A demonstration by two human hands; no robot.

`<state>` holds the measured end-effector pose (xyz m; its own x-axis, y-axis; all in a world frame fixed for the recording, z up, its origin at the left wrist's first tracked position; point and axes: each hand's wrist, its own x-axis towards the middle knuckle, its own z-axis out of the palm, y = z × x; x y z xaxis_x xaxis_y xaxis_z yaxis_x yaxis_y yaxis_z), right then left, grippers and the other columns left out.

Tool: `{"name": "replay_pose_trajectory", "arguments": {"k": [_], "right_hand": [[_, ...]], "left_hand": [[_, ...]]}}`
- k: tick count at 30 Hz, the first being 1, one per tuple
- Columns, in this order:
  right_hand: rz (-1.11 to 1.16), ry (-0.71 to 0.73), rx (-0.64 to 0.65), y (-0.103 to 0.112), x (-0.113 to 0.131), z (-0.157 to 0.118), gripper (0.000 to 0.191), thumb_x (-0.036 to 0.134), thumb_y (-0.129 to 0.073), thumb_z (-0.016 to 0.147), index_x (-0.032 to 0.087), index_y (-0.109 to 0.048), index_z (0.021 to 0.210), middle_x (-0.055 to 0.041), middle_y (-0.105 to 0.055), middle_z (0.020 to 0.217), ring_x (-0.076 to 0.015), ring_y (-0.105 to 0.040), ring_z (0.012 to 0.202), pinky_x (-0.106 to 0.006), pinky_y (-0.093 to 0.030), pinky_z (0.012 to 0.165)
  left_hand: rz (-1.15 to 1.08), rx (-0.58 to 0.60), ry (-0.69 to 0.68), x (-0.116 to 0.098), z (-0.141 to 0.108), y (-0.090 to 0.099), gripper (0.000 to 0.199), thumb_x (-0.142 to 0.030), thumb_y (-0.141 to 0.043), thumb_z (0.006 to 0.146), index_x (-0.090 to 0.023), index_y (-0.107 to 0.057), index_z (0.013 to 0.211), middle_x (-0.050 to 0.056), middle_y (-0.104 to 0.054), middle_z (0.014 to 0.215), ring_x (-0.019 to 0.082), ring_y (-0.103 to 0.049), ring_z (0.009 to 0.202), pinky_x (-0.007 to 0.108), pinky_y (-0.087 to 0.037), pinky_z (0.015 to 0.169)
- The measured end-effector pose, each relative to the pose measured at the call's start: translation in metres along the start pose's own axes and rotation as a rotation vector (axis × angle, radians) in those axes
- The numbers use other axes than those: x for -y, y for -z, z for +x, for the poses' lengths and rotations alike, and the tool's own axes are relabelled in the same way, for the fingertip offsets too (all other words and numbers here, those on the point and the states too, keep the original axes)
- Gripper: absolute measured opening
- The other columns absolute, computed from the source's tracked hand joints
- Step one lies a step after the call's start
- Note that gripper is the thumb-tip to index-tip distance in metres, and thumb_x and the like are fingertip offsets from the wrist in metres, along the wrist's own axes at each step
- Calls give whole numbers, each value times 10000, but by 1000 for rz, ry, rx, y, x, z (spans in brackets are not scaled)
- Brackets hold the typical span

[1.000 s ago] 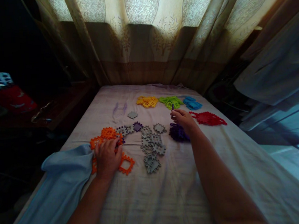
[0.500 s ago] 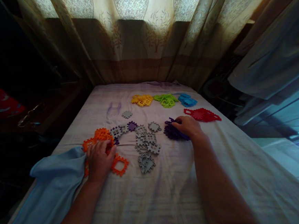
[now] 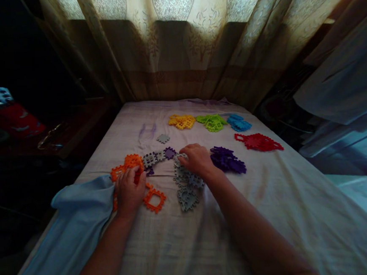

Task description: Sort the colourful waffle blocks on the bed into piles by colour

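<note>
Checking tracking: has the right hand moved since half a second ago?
Yes: the right hand moved left, away from the purple pile, to the gray pieces.

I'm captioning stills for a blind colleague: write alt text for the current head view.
A person's right hand touches gray pieces on a pale sheet, while the left hand lies on orange pieces. A purple pile sits right of the right hand; a yellow pile, green pile and blue pile lie farther back, a red pile at right.

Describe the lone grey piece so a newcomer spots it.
On the pale sheet before the curtain, find the yellow pile at the far end. The grey toothed piece lies left of it and slightly nearer. Unlike the other grey pieces, it lies by itself.
</note>
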<state>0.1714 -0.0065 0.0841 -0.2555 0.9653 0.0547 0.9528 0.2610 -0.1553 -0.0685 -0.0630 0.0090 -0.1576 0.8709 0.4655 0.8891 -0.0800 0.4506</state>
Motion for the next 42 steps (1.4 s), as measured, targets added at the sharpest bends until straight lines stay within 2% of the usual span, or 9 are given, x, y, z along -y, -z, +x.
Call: {"name": "replay_pose_trajectory", "arguments": {"k": [5,12,17,19,22,29,33,37,42], "right_hand": [[-63,38,51,-13,31,22,400,444,-563,902,208,-662,1209,-131,-676,1257,-300,-568,1173,-421,-418,958],[-95,-13,72,-22,37,43,379,398,-563,895,174,-633,1193,-165,-666,1216,-312,-579,1147,-435,-421,944],[-118,-60,-34,-15,33,46,362,259,-534,910,187,-587,1261,-171,-601,1286,-294,-560,1162,-406,-421,946],[-109,-104,-68,-10,24,44,382,225,-512,913,209,-575,1289,-163,-583,1314,-287,-557,1168,-399,-425,945],[-49,-183,-102,-3,2,33,423,278,-527,909,228,-565,1328,-146,-585,1328,-286,-563,1174,-390,-439,942],[-6,-434,-152,13,-70,-24,465,405,-557,892,219,-605,1315,-133,-660,1263,-292,-607,1147,-399,-464,943],[-12,-521,-154,19,-102,-43,513,439,-584,853,219,-621,1315,-123,-696,1221,-292,-636,1125,-399,-486,916],[-1,-551,-96,21,-115,-47,502,434,-588,835,242,-643,1296,-107,-701,1232,-286,-648,1126,-391,-497,901],[-20,-566,-1,25,-115,-49,540,411,-625,820,246,-622,1334,-118,-676,1281,-305,-637,1148,-411,-498,900]], "left_hand": [[-37,-23,13,0,0,0,403,-475,-419,912,-180,-648,1063,126,-715,1036,299,-642,994,453,-482,934],[-9,-8,18,-3,-2,1,360,-447,-436,921,-193,-652,1057,112,-716,1040,298,-638,1002,454,-469,945],[-9,-1,22,-2,-1,1,343,-438,-455,909,-200,-657,1051,108,-718,1022,291,-640,980,447,-474,938],[-15,-9,15,-2,-1,1,357,-450,-445,908,-195,-659,1040,113,-719,1022,294,-642,979,453,-473,946],[-21,-17,5,-1,0,0,387,-465,-426,910,-184,-660,1034,125,-720,1026,304,-643,982,466,-475,948],[-27,-14,11,1,1,-1,384,-470,-434,895,-200,-658,1050,115,-727,1033,304,-644,995,463,-479,946],[-44,-26,10,3,1,-1,355,-469,-460,877,-218,-656,1035,95,-734,1045,286,-652,988,440,-480,954],[-73,-23,24,3,1,0,378,-484,-454,874,-207,-662,1027,110,-735,1058,300,-655,1007,457,-485,964],[-105,11,67,1,1,4,389,-465,-482,867,-208,-655,1101,113,-727,1111,298,-653,1055,459,-497,972]]}}
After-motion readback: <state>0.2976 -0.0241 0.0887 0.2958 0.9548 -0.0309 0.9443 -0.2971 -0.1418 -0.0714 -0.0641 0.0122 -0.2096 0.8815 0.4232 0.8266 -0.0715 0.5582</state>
